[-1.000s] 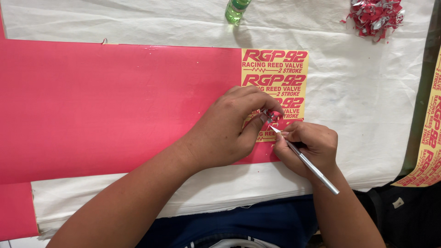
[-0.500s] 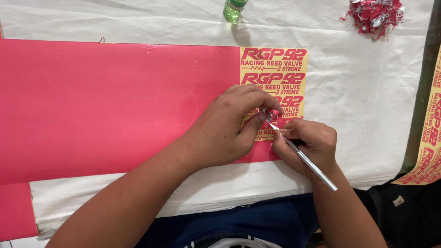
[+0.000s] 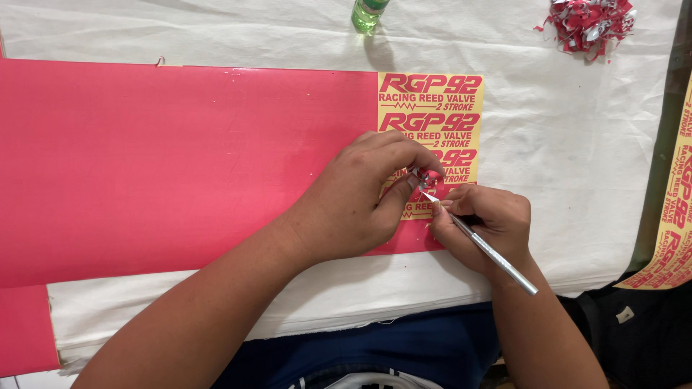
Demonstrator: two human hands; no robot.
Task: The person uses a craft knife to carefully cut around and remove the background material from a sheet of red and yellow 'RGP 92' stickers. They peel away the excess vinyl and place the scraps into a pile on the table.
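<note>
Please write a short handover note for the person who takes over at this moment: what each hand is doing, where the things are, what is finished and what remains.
Left hand: fingertips pinch a small scrap of peeled red vinyl above the sheet.
Right hand: grips a silver craft knife, tip at the scrap.
Red vinyl sheet lies flat on the white cloth.
Done: the yellow weeded section at the sheet's right end shows red lettering; waste scraps are piled top right.
Left: the lowest lettering rows by the hands, and the solid red area.

Two bare forearms rise from the lower edge toward centre frame, where the hands meet. The left hand [image 3: 360, 198] lies knuckles-up, fingertips pinched; the right hand [image 3: 484, 225] curls in a pen-like grip just beside it.
</note>
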